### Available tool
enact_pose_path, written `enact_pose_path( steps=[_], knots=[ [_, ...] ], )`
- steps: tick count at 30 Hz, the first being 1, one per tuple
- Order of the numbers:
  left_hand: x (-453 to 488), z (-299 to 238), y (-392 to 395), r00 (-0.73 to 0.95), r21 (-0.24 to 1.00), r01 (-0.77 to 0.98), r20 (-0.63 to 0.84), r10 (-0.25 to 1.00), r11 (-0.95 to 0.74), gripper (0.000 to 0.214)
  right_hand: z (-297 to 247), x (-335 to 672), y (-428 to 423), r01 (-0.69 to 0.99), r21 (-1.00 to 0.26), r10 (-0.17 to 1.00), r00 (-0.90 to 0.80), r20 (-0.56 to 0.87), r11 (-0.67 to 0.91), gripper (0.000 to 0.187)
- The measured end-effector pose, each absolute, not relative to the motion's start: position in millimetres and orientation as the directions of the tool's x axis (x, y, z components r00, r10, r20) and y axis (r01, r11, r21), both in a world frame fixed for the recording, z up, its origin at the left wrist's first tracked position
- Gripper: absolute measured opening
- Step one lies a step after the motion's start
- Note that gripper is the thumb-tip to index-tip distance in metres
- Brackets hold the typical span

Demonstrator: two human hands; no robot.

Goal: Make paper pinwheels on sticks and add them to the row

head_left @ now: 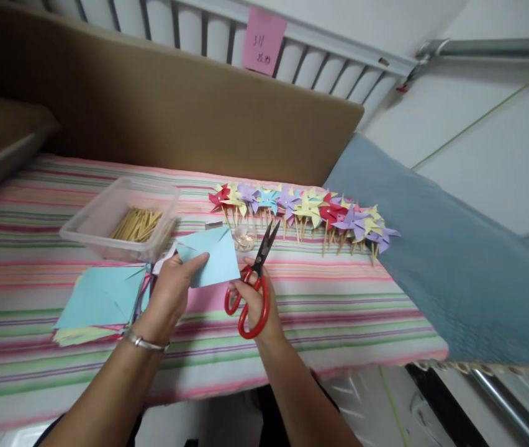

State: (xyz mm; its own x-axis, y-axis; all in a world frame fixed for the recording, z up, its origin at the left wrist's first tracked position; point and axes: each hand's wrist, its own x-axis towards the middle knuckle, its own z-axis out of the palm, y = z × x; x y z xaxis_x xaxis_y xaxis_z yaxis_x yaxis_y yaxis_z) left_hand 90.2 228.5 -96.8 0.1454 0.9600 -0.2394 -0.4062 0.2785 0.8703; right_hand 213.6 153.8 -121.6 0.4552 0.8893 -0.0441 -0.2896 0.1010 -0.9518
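Note:
Pinched between the thumb and fingers of my left hand (178, 282) is a light blue square of paper (215, 251) with slits cut in from its corners. My right hand (264, 304) holds red-handled scissors (259, 261), their dark blades pointing up and slightly parted, just right of the paper. Its fingers also come close to the paper's lower right corner; whether they touch it I cannot tell. Under the blue square, a pink sheet (206, 298) lies on the striped cloth. Left of my left hand sits a stack of coloured paper squares (101, 298), blue on top.
A clear plastic box (106, 217) contains short wooden sticks (137, 225). Behind the scissors stands a small round clear container (244, 238) of tiny pieces. Many paper pinwheels (308, 208) on sticks lie along the back right. A cardboard panel (190, 112) borders the table's (339, 310) rear.

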Motion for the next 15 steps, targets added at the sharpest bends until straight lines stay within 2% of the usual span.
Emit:
enact_pose_path(
  steps=[5,12,15],
  knots=[
    [58.9,-84.4,247.1,0.105,0.928,-0.306,-0.191,0.976,0.214,0.033,-109.9,213.8,148.2,-0.079,-0.996,0.949,0.314,0.003,0.030,0.043],
    [37.6,-76.1,254.6,0.112,0.940,-0.241,-0.221,0.969,0.242,0.029,-87.9,210.0,129.9,0.124,-0.975,0.982,-0.008,-0.187,-0.184,0.030],
    [33.0,-74.3,255.9,0.131,0.940,-0.227,-0.229,0.965,0.254,0.026,-87.8,211.4,127.9,0.208,-0.947,0.964,-0.054,-0.262,-0.246,0.032]
  ],
)
